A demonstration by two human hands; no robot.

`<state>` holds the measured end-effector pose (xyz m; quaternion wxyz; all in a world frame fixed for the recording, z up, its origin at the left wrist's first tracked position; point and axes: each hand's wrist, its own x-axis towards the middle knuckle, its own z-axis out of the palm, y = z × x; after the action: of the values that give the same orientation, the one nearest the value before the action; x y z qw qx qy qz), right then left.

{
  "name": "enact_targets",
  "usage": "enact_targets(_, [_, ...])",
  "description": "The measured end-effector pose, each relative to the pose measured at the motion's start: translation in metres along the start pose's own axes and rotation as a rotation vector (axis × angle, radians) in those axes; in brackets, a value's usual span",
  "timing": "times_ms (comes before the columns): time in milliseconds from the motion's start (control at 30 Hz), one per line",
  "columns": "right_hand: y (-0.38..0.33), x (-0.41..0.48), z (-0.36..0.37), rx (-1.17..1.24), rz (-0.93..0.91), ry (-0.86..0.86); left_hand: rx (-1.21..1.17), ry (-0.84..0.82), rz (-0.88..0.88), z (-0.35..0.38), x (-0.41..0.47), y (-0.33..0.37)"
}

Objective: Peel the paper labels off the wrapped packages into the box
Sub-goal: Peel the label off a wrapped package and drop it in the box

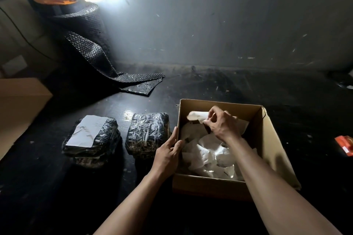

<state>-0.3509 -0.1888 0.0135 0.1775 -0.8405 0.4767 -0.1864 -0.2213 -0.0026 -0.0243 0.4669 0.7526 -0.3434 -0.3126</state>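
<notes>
1. On the dark floor close to the camera, an open brown cardboard box [221, 187] sits to the right, holding a heap of crumpled white paper labels [208, 156].
2. The left hand [169, 153] rests on the box's left wall, fingers lying flat along the outside and thumb at the rim, so it grips the cardboard edge.
3. The right hand [222, 124] hovers inside the box above the heap, its thumb and fingertips pinched together on a curled white paper label [196, 116] that juts out to the left.
4. Just left of the box lies a black package wrapped in clear plastic film [148, 132], its top bare of paper.
5. Further left, apart from it, a second black film-wrapped package [95, 145] lies on another like it, with a white rectangular label [87, 130] stuck on its top face.
6. At the left edge stands a large plain cardboard carton [19, 105].
7. At the right edge, a small orange packet [344, 144] lies on the floor.
8. Beyond, a roll of black bubble wrap [86, 30] leans by the grey wall, its loose end trailing over the floor.
</notes>
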Motion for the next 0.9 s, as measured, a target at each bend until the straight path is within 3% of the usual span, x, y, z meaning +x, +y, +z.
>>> enact_targets(633, [-0.008, -0.014, -0.007, 0.060, -0.054, -0.073, 0.051, -0.021, 0.043, -0.002, 0.005, -0.004])
enact_targets(900, [-0.044, -0.028, -0.016, 0.059, -0.132, -0.179, 0.151, -0.040, 0.097, -0.024, -0.005, 0.000])
